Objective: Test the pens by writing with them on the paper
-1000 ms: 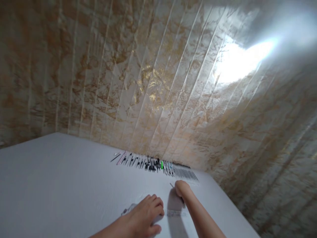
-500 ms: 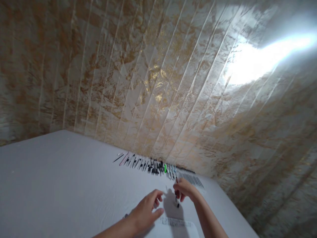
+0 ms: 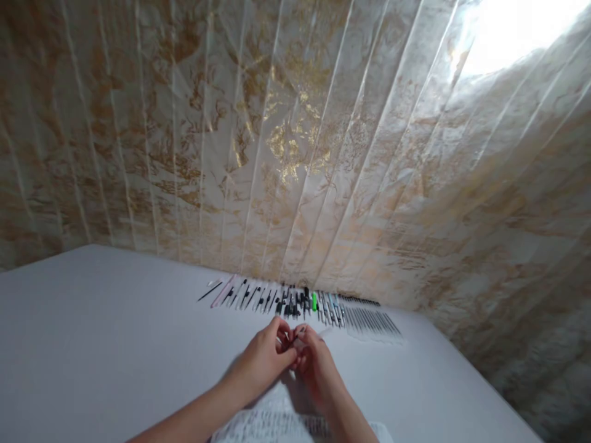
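As left hand point(image 3: 265, 362) and right hand point(image 3: 319, 370) pinch a slim pen point(image 3: 301, 333), pen row point(image 3: 295, 303) beyond.

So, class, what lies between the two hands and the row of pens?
Head view: only a strip of bare white table separates the left hand and right hand, pinching a slim pen, from the row of pens.
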Motion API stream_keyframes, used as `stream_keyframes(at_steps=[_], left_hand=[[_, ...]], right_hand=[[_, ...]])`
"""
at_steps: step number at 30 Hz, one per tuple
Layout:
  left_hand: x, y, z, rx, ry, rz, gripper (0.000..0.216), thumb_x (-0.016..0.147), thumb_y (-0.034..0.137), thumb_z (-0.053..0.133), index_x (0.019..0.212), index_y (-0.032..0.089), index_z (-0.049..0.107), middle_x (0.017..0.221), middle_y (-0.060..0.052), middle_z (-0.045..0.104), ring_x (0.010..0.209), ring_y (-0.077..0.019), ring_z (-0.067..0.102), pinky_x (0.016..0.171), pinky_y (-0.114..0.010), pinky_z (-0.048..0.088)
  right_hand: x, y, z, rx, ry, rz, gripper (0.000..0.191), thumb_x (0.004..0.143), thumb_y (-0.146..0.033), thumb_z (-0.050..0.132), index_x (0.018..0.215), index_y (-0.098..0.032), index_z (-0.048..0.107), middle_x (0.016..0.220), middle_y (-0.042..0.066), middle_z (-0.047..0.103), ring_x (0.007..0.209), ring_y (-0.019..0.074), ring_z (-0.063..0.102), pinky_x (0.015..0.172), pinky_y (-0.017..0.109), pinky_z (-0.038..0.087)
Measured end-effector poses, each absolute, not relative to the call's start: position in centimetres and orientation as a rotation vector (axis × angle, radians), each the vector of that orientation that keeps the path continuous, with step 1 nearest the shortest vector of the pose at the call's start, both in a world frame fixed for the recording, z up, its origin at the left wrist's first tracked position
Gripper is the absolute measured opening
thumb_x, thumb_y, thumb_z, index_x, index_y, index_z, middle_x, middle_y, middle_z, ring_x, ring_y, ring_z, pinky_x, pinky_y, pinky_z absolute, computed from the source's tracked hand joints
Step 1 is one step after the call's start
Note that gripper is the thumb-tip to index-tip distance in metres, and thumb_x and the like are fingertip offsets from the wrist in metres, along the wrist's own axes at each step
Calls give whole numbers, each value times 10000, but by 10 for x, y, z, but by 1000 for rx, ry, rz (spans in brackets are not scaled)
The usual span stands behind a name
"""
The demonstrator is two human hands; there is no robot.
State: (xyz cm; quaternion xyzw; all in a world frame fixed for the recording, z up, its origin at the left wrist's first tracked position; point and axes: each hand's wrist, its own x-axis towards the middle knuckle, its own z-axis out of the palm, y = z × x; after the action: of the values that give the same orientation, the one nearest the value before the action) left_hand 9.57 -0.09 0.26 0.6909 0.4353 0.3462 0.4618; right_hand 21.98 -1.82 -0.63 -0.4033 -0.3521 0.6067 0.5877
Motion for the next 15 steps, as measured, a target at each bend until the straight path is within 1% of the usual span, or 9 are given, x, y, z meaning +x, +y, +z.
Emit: stream_keyframes(at_steps=[2,4,6,8,12,15], left_hand=[[95,-2,7,1798,1119,848,171,766,206,579,916,210,497,779,8,660,728,-172,636,646,-237,447],[93,-4,10,1855,1144,833,202,768,153,558,949,217,499,823,3,665,735,-164,634,659,-227,439],[90,-5,13,1903,1169,799,246,775,110,528,995,218,513,812,4,661,730,-160,633,670,-223,434],[88,-5,13,1966,1179,768,275,785,88,507,1023,221,542,806,3,664,753,-166,637,689,-225,431],[85,-5,9,2132,1152,728,179,803,131,534,908,246,623,897,8,699,859,-200,629,771,-264,415],[83,-5,6,2149,1172,725,149,829,169,524,882,254,634,901,19,704,854,-198,621,768,-268,407]], right_hand=[[215,-20,-9,-919,-781,1376,178,663,-307,617,706,-208,474,604,-63,466,535,98,447,506,184,351],[209,-21,-10,-946,-800,1302,147,662,-266,597,688,-208,465,604,-64,452,563,104,437,535,193,348],[205,-21,-9,-1027,-863,1195,130,687,-275,579,693,-208,467,619,-62,443,582,110,418,552,201,342],[207,-20,-6,-1126,-904,1089,141,718,-316,564,716,-214,468,616,-67,414,567,113,381,535,205,322],[234,-16,14,-1219,-856,840,172,750,-376,539,770,-230,449,614,-81,355,530,110,311,496,201,279],[263,-15,34,-1163,-785,627,222,752,-402,571,771,-231,430,627,-85,335,529,103,299,496,198,282]])
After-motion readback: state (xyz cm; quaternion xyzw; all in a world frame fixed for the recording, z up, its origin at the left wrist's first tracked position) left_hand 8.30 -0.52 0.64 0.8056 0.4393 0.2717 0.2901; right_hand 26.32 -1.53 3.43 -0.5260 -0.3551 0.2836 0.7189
